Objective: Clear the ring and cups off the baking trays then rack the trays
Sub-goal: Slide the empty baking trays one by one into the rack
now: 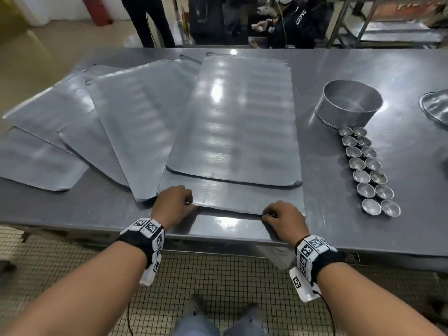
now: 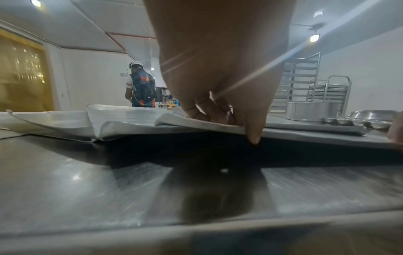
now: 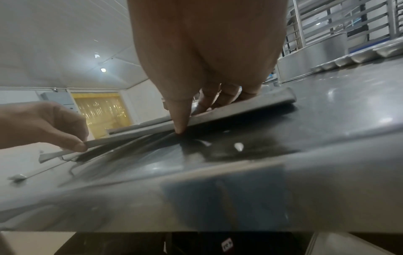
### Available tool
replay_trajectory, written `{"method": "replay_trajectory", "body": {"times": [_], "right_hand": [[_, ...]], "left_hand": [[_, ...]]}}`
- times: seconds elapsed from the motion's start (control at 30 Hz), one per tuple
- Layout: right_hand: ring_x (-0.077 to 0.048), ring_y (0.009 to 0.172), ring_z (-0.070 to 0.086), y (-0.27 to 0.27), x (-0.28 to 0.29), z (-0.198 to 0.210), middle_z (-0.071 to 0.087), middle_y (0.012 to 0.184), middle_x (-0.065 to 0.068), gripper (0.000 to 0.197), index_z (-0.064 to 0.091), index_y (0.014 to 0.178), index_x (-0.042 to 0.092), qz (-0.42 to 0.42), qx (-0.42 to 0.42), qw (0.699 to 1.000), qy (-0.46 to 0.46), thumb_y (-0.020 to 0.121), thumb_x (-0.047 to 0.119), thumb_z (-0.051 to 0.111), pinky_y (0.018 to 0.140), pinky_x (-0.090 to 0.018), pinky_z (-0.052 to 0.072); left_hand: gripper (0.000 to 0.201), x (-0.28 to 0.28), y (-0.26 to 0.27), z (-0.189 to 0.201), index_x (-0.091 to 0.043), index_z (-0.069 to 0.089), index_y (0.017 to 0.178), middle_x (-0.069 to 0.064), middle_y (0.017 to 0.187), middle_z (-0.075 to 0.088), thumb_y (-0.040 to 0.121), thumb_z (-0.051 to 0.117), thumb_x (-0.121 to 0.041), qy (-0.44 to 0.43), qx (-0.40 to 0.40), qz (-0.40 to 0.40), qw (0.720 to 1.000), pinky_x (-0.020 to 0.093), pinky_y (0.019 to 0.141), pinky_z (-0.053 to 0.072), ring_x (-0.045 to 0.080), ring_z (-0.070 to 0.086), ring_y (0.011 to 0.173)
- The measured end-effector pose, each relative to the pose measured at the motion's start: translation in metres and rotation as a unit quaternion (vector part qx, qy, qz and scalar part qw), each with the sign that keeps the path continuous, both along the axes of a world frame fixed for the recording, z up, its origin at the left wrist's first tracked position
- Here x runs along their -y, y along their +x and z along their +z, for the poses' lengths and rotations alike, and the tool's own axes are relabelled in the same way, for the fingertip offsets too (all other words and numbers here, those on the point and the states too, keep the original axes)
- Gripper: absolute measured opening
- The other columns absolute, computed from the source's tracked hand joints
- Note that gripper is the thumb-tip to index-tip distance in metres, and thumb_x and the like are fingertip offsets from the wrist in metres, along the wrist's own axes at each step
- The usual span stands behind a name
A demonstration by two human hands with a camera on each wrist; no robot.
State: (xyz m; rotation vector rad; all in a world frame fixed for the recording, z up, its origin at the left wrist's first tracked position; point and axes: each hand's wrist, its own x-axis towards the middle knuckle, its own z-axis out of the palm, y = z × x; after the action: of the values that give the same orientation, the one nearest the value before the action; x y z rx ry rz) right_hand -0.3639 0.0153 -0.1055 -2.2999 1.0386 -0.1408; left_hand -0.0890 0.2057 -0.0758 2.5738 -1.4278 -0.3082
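Several flat grey baking trays lie fanned over the steel table (image 1: 363,226). Nearest me, a lower tray (image 1: 228,197) carries a second tray (image 1: 240,122) on top. My left hand (image 1: 178,206) pinches the lower tray's near edge (image 2: 294,133), thumb under and fingers (image 2: 209,110) on top. My right hand (image 1: 281,218) pinches the same edge (image 3: 218,112) further right, and that edge is lifted slightly off the table. The metal ring (image 1: 349,103) stands on the table to the right, with two rows of small metal cups (image 1: 368,170) in front of it.
A steel bowl (image 1: 436,105) sits at the table's far right edge. Tray racks (image 2: 305,81) stand behind the table on the right. Two people (image 1: 150,20) work beyond the far side. Tiled floor lies below the near table edge.
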Motion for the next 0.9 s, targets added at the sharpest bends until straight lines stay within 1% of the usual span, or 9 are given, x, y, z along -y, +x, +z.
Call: {"method": "replay_trajectory", "body": {"times": [0.1,0.17,0.3,0.47,0.63,0.8,0.9], "right_hand": [[-0.012,0.089,0.055,0.000,-0.007,-0.001,0.062,0.087,0.013,0.007,0.076,0.091,0.030,-0.006,0.005,1.000,0.005,0.089,0.033,0.071,0.074,-0.030,0.040],[-0.011,0.089,0.054,0.001,-0.011,-0.002,0.061,0.085,0.014,0.005,0.076,0.090,0.030,-0.014,0.006,1.000,0.013,0.088,0.033,0.072,0.074,-0.030,0.038],[-0.011,0.090,0.056,0.000,-0.021,-0.003,0.061,0.087,0.013,0.001,0.074,0.087,0.030,-0.039,0.018,0.998,0.044,0.087,0.029,0.074,0.077,-0.029,0.043],[-0.008,0.090,0.057,-0.011,-0.043,-0.003,0.062,0.088,0.012,0.008,0.072,0.085,0.032,-0.049,0.024,0.996,0.069,0.086,0.026,0.077,0.079,-0.028,0.045],[-0.007,0.091,0.058,-0.018,-0.069,-0.004,0.064,0.089,0.012,0.005,0.075,0.088,0.028,-0.073,0.041,0.993,0.083,0.085,0.024,0.078,0.085,-0.033,0.051],[-0.006,0.090,0.060,-0.019,-0.087,0.003,0.066,0.091,0.012,0.009,0.072,0.085,0.032,-0.091,0.039,0.992,0.082,0.084,0.025,0.078,0.086,-0.038,0.054],[-0.006,0.091,0.061,-0.018,-0.091,0.010,0.067,0.092,0.012,0.012,0.071,0.088,0.033,-0.099,0.038,0.992,0.075,0.083,0.027,0.079,0.088,-0.040,0.055]], "left_hand": [[0.018,-0.006,0.000,0.002,-0.024,0.072,0.088,-0.010,0.085,0.060,0.088,0.070,-0.042,0.001,0.007,-0.005,1.000,0.032,0.073,0.049,0.011,0.056,0.078],[0.019,-0.010,0.001,0.004,-0.023,0.073,0.090,-0.010,0.086,0.062,0.089,0.070,-0.042,0.003,0.005,-0.012,1.000,0.032,0.075,0.049,0.012,0.056,0.079],[0.021,-0.018,0.003,0.007,-0.022,0.074,0.090,-0.008,0.089,0.063,0.090,0.069,-0.042,0.004,-0.002,-0.031,1.000,0.034,0.078,0.050,0.013,0.057,0.081],[0.023,-0.034,0.004,0.007,-0.022,0.074,0.089,-0.010,0.087,0.061,0.091,0.067,-0.044,0.017,0.000,-0.083,0.996,0.031,0.075,0.048,0.011,0.055,0.077],[0.023,-0.054,0.007,0.004,-0.022,0.075,0.084,-0.010,0.083,0.061,0.089,0.068,-0.044,0.010,-0.017,-0.113,0.993,0.034,0.074,0.051,0.011,0.058,0.074],[0.026,-0.070,0.010,-0.003,-0.025,0.074,0.087,-0.013,0.085,0.060,0.089,0.067,-0.050,-0.011,-0.029,-0.125,0.992,0.031,0.071,0.046,0.009,0.056,0.076],[0.032,-0.072,0.012,-0.001,-0.026,0.073,0.090,-0.013,0.088,0.062,0.086,0.068,-0.057,-0.026,-0.067,-0.125,0.990,0.031,0.074,0.049,0.008,0.058,0.080]]}}
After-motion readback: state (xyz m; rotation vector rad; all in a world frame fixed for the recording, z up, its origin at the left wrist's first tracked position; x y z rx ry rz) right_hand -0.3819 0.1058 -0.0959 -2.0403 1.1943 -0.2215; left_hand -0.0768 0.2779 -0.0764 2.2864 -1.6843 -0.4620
